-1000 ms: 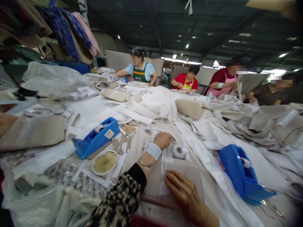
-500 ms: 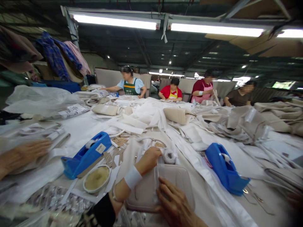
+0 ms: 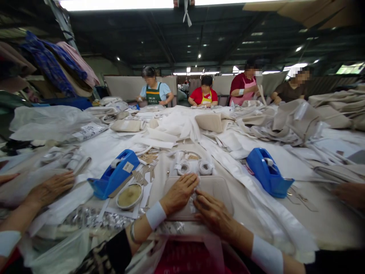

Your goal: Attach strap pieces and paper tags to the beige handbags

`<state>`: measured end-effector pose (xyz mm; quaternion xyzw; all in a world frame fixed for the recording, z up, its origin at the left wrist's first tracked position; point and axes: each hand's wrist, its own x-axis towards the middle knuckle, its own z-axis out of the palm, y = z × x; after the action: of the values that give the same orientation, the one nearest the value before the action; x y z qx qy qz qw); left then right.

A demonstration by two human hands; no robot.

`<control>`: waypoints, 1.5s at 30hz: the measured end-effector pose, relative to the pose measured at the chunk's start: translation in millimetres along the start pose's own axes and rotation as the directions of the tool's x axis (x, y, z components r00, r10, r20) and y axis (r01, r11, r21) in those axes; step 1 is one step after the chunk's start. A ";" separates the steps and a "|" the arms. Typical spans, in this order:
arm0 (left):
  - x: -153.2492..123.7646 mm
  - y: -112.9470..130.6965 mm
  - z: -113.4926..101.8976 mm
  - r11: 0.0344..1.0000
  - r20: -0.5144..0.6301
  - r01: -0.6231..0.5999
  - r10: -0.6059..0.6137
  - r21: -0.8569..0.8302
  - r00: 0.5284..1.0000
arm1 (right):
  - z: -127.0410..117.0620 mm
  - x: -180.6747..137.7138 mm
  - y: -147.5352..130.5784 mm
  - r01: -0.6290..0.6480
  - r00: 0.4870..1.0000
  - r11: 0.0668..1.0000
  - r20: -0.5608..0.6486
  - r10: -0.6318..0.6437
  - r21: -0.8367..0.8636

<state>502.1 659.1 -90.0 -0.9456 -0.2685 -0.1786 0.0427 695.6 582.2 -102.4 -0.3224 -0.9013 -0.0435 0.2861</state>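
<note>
A flat beige bag [image 3: 226, 192] lies in front of me, with clear shiny plastic [image 3: 191, 207] down its middle. My left hand [image 3: 180, 193] rests on its upper middle, fingers stretched out and lying flat. Close beside it, my right hand [image 3: 214, 213] presses on the plastic with extended, slightly bent fingers. The fingertips of both hands almost meet. Just beyond them are two wrapped coils of pale strap, a left coil [image 3: 184, 167] and a right coil [image 3: 205, 167].
Blue tape dispensers stand on both sides, one left [image 3: 115, 173] and one right [image 3: 268, 171]. A round dish [image 3: 129, 196] sits by the left one. Co-workers' hands appear at left [image 3: 53, 186] and right [image 3: 349, 194]. White sheets [image 3: 179, 125] and beige bags [image 3: 211, 121] cover the far table.
My left hand has moved down from the bag's top edge, its closed fingers now flattened on the bag. My right hand stays on the middle. The view has tilted downward.
</note>
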 end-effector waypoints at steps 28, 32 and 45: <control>-6.5 6.4 -6.7 0.993 0.027 -0.009 0.013 -0.119 1.000 | -30.3 -62.4 -111.3 0.130 0.986 0.992 -0.107 -0.128 0.010; -9.6 6.7 -7.0 0.984 -0.006 -0.032 0.031 -0.177 0.999 | -26.9 -56.7 -125.3 0.124 0.985 0.991 -0.125 -0.119 0.039; -12.5 7.7 -4.6 0.987 -0.047 -0.018 0.010 -0.158 0.999 | -69.4 25.0 -71.0 -0.268 0.918 0.892 -0.184 0.351 0.364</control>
<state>494.8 645.5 -90.1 -0.9435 -0.2457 -0.2209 -0.0252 670.8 521.9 -23.4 -0.4019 -0.7899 0.1157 0.4484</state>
